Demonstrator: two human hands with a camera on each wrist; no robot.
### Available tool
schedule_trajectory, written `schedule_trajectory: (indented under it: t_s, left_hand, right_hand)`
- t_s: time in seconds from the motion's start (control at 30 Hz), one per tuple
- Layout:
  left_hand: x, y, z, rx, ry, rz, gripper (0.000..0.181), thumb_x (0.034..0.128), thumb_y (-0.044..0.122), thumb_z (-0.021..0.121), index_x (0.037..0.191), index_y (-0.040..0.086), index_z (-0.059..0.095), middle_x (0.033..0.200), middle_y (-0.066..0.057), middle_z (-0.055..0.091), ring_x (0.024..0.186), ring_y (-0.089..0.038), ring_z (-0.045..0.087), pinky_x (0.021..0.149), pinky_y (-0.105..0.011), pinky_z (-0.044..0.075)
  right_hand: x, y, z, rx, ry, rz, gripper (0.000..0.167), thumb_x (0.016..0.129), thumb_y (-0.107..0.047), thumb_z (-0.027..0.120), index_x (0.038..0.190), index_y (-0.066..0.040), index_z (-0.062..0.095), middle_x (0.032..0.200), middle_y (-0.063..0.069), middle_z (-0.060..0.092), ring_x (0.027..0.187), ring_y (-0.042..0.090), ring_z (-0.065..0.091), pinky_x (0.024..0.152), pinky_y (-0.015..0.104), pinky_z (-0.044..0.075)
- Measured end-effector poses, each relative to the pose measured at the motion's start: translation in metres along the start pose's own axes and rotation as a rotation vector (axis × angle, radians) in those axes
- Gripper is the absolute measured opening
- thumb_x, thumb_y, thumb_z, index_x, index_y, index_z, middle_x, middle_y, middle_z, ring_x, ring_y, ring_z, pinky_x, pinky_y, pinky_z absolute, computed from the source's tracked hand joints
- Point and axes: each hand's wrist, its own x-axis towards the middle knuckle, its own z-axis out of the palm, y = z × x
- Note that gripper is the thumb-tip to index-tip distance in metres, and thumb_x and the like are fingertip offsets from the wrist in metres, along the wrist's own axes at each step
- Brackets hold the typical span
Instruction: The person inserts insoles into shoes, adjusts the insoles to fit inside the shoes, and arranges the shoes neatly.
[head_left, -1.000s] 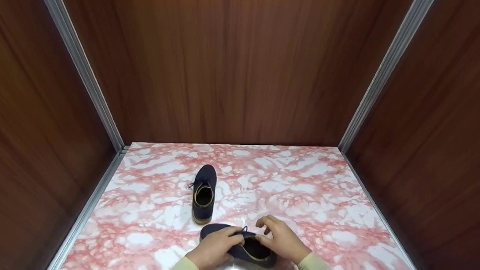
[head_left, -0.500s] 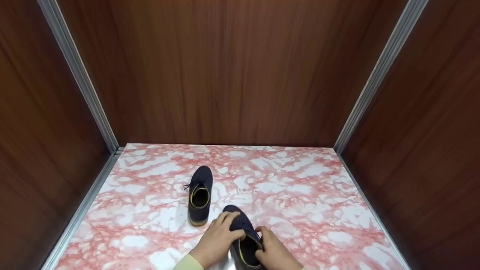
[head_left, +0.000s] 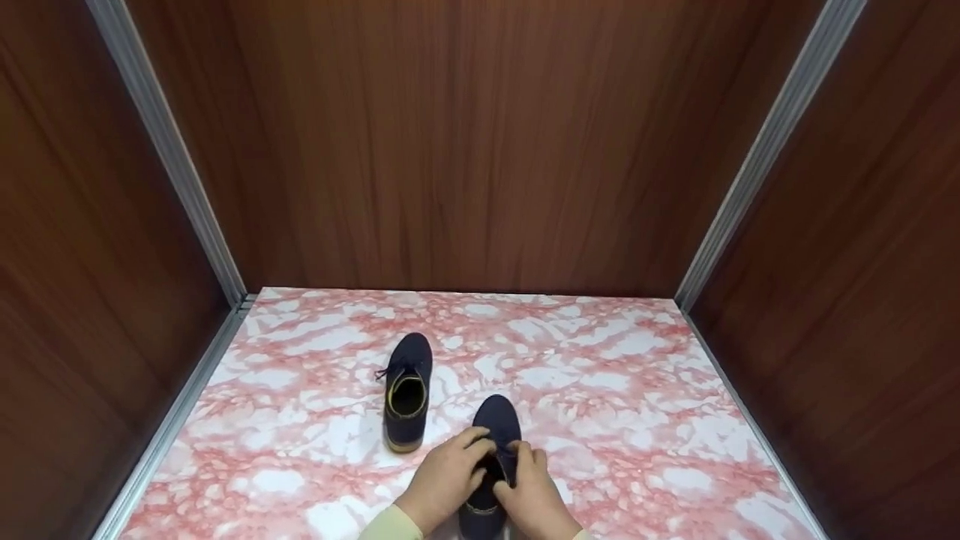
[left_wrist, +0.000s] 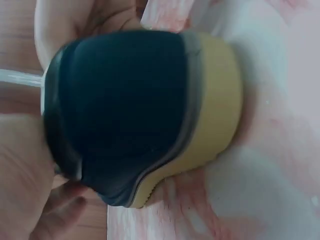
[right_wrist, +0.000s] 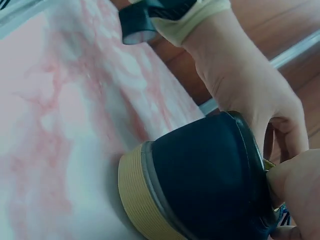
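Note:
A dark navy lace-up shoe point(head_left: 497, 417) with a tan sole stands near the front of the table, toe pointing away. My left hand point(head_left: 448, 475) holds its left side by the collar, fingers over the laces. On the other side, my right hand point(head_left: 534, 495) grips the collar edge, with the thumb at the opening. Both wrist views show the heel close up: dark heel upper point(left_wrist: 125, 110) over a pale rubber sole point(right_wrist: 142, 195). The hands partly cover the laces. To the left stands the matching shoe point(head_left: 407, 431), yellow-lined and untouched.
The table point(head_left: 637, 405) has a red-and-white marbled top. Brown wood-grain panels point(head_left: 465, 150) close it in at the back and both sides, with grey metal strips point(head_left: 772, 150) at the corners.
The held shoe has turned from lying crosswise, toe left, to toe pointing away, roughly parallel to the other shoe. My right hand has come down onto its collar.

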Motion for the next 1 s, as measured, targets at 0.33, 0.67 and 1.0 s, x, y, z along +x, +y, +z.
schedule_trajectory:
  t_s: [0.33,0.67,1.0]
  left_hand:
    - [0.017,0.012,0.012,0.2,0.073,-0.059,0.026,0.0837,0.023,0.092,0.107,0.015,0.081,0.129,-0.003,0.073,0.1,-0.023,0.075,0.077,-0.035,0.066]
    - [0.02,0.006,0.021,0.229,0.237,-0.039,0.016,0.09,0.016,0.085,0.103,0.013,0.077,0.116,-0.001,0.072,0.09,-0.019,0.073,0.069,-0.033,0.065]
    - [0.031,0.008,0.018,0.407,0.143,-0.034,0.014,0.094,0.025,0.074,0.096,0.02,0.086,0.121,-0.001,0.072,0.101,-0.021,0.065,0.06,-0.032,0.061]
  right_hand:
    - [0.018,0.007,0.008,-0.111,0.178,-0.124,0.042,0.091,-0.008,0.072,0.131,-0.002,0.06,0.123,0.018,0.055,0.101,0.03,0.071,0.092,0.05,0.062]
    - [0.027,0.009,0.009,-0.1,0.206,-0.151,0.039,0.092,-0.006,0.07,0.129,-0.003,0.061,0.118,0.015,0.059,0.102,0.027,0.071,0.094,0.05,0.061]
    - [0.031,0.009,0.007,-0.114,0.183,-0.124,0.04,0.092,-0.009,0.071,0.13,-0.004,0.06,0.122,0.016,0.058,0.105,0.031,0.072,0.097,0.053,0.061]
